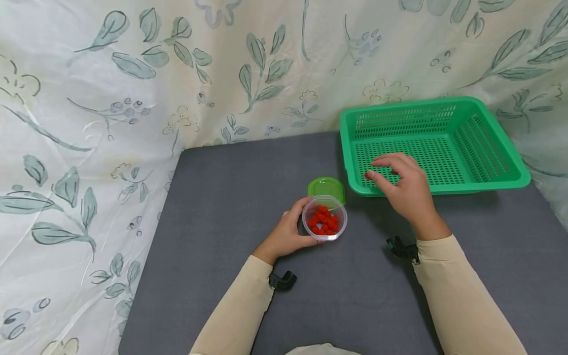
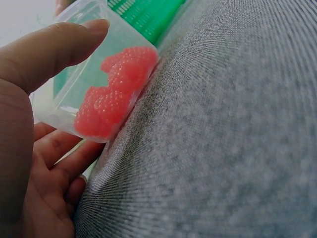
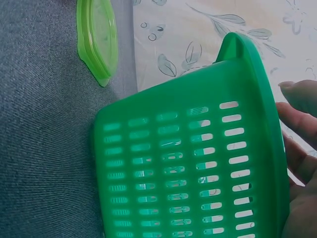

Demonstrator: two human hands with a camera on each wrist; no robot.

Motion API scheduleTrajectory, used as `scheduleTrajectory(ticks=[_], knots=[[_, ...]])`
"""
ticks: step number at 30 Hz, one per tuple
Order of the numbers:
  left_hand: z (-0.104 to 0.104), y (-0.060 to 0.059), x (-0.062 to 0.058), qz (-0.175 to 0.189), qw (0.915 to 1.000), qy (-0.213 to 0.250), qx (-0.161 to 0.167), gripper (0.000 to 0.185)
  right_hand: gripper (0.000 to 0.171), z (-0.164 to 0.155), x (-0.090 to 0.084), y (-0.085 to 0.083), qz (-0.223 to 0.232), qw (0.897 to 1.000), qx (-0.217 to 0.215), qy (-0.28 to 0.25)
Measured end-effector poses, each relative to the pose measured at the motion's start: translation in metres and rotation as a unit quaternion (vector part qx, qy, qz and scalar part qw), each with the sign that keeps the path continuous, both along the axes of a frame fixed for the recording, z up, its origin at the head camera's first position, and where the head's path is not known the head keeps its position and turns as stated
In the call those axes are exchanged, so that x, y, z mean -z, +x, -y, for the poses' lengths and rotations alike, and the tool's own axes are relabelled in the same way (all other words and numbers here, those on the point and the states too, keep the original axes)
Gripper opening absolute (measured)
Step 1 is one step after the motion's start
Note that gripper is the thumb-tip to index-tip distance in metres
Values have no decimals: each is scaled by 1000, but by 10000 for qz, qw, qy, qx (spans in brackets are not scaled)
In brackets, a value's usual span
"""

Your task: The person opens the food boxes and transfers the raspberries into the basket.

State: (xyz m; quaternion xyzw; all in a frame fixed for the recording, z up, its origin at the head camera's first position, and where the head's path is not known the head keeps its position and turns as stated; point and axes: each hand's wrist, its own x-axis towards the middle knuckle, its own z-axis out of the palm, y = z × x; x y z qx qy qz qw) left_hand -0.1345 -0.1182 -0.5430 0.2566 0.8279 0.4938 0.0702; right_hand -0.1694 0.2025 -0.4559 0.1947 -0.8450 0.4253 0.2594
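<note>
My left hand [image 1: 287, 231] grips a clear plastic container [image 1: 307, 222] from its left side, thumb on the near side and fingers round the far side. Several red raspberries [image 1: 323, 220] lie in it; the left wrist view shows them heaped along its bottom. Over the left part of the green basket [image 1: 432, 190] is my right hand [image 1: 406, 190], its thumb and forefinger apart. Close by the thumb tip a red raspberry [image 1: 367, 175] shows against the basket's floor. The right wrist view shows nothing between thumb and fingers, though the basket's rim is in front of part of the hand.
A green lid [image 1: 326, 186] lies on the dark grey tabletop [image 1: 230, 197], just behind the container and left of the basket. A flower-patterned curtain [image 1: 266, 74] hangs along the back and left of the table. The basket stands at the back right.
</note>
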Motion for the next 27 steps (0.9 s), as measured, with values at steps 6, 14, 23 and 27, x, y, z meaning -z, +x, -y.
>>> scheduleTrajectory(ticks=[6, 14, 23, 27], knots=[[0, 0, -3, 56, 10000, -60, -28, 104, 19, 0, -1, -1, 42, 10000, 7, -35], [0, 0, -6, 71, 10000, -16, 39, 103, 19, -1, -4, 0, -14, 9999, -102, -102], [1, -1, -4, 141, 9999, -59, -24, 104, 19, 10, -11, 8, -75, 9990, -431, -86], [1, -1, -5, 111, 9999, -65, 0, 103, 20, 20, -10, 12, -172, 9974, -699, -33]])
